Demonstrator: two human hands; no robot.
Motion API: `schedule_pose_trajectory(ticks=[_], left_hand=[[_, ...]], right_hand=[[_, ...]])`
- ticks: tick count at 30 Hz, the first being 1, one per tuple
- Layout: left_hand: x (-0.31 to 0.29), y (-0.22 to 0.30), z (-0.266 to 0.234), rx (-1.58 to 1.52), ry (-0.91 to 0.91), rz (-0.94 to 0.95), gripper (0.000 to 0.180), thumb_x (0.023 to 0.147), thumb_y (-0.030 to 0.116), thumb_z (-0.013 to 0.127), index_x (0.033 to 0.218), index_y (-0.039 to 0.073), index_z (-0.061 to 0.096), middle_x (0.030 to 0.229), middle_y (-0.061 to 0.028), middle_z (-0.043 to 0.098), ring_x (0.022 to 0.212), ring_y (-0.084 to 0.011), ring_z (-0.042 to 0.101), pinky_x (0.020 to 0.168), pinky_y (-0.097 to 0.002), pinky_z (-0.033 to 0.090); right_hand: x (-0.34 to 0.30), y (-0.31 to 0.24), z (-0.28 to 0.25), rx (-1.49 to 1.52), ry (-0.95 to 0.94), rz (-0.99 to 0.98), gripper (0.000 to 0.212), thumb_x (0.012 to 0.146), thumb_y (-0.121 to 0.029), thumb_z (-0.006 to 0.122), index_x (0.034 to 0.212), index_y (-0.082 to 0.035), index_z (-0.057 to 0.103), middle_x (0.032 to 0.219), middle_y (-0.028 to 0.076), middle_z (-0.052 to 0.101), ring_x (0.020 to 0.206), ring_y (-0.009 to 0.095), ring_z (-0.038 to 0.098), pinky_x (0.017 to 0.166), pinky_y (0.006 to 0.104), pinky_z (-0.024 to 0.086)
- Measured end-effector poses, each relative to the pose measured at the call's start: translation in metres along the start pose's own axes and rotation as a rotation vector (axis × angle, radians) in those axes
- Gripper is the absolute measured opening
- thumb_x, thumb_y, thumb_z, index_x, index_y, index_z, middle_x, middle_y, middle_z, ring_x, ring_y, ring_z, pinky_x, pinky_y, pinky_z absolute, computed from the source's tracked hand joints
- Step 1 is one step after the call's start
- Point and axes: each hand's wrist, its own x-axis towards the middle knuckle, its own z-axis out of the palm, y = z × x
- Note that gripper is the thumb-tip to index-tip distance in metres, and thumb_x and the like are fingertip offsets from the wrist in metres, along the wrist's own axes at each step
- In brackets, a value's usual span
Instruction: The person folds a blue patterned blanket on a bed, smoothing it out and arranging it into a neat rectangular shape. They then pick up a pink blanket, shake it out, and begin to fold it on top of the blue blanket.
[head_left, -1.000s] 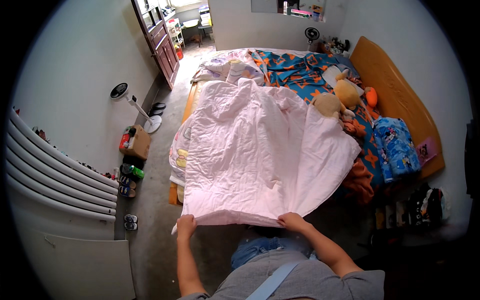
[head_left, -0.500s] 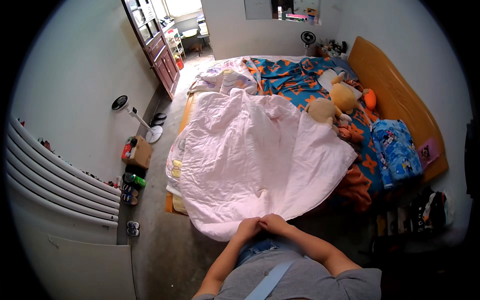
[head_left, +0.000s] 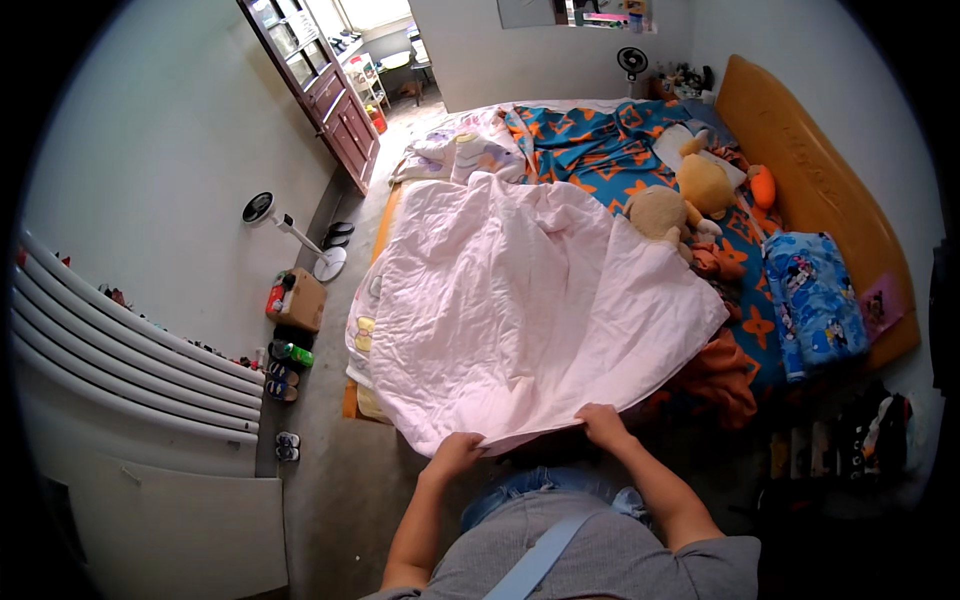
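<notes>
A pale pink quilt [head_left: 500, 300] lies spread in soft wrinkles over the near part of the bed, its near edge pulled out toward my body. My left hand [head_left: 457, 456] grips that edge, fingers closed around the cloth. A short way to the right, my right hand [head_left: 603, 426] is closed on the same edge, and the hem stretches fairly taut between the two. Under the quilt's right corner is a teal sheet with orange patterns [head_left: 757, 345]. Two stuffed toys, one tan [head_left: 655, 213] and one yellow [head_left: 704, 185], rest beside the quilt's upper right side.
A folded blue cartoon-print blanket [head_left: 815, 300] lies by the wooden headboard [head_left: 830, 170]. To the left stand a white fan [head_left: 328, 263], a cardboard box [head_left: 302, 300] and shoes [head_left: 288, 446] on the floor. A radiator [head_left: 140, 370] lines the left wall.
My hands, which were together at the middle of the quilt's edge, have moved apart along it, left hand leftward and right hand rightward. The whole view has shifted slightly.
</notes>
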Motion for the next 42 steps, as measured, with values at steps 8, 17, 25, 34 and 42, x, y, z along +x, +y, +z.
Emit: schedule_pose_trajectory(ticks=[8, 17, 25, 34, 42], left_hand=[[0.006, 0.019, -0.014, -0.023, -0.096, -0.109, 0.020, 0.082, 0.021, 0.060, 0.086, 0.002, 0.064, 0.077, -0.0185, 0.063, 0.071, -0.0336, 0.060, 0.065, -0.0390, 0.046], [0.035, 0.009, 0.007, 0.188, -0.099, -0.028, 0.022, 0.079, 0.023, 0.061, 0.086, 0.003, 0.065, 0.082, -0.0186, 0.064, 0.080, -0.0351, 0.061, 0.070, -0.0415, 0.047], [0.068, 0.005, 0.030, 0.281, -0.137, 0.049, 0.020, 0.076, 0.020, 0.063, 0.085, 0.003, 0.066, 0.080, -0.0192, 0.065, 0.078, -0.0351, 0.062, 0.069, -0.0408, 0.048], [0.096, 0.018, 0.049, 0.372, -0.176, -0.011, 0.021, 0.074, 0.013, 0.055, 0.090, 0.007, 0.068, 0.088, -0.0178, 0.065, 0.087, -0.0347, 0.062, 0.076, -0.0429, 0.048], [0.104, 0.037, 0.070, 0.352, -0.105, -0.082, 0.020, 0.074, 0.012, 0.056, 0.091, 0.008, 0.066, 0.089, -0.0179, 0.064, 0.088, -0.0350, 0.061, 0.076, -0.0428, 0.047]], right_hand=[[-0.008, 0.050, -0.035, -0.106, 0.039, 0.295, 0.012, 0.078, -0.013, 0.056, 0.086, -0.012, 0.065, 0.088, 0.010, 0.066, 0.088, 0.031, 0.061, 0.094, 0.0576, 0.033], [-0.020, 0.060, -0.065, -0.165, -0.268, 0.385, 0.023, 0.081, -0.030, 0.055, 0.086, -0.011, 0.067, 0.090, 0.015, 0.066, 0.087, 0.034, 0.063, 0.076, 0.0438, 0.050], [-0.058, 0.060, -0.087, -0.203, -0.493, 0.471, 0.026, 0.079, -0.032, 0.056, 0.090, -0.012, 0.070, 0.093, 0.014, 0.067, 0.089, 0.032, 0.063, 0.078, 0.0427, 0.050], [-0.083, 0.059, -0.110, -0.032, -0.581, 0.439, 0.031, 0.081, -0.035, 0.055, 0.091, -0.009, 0.070, 0.092, 0.015, 0.066, 0.089, 0.033, 0.062, 0.080, 0.0425, 0.048], [-0.074, 0.057, -0.117, 0.089, -0.284, 0.359, 0.029, 0.084, -0.034, 0.054, 0.082, -0.008, 0.067, 0.082, 0.017, 0.065, 0.080, 0.036, 0.062, 0.071, 0.0450, 0.048]])
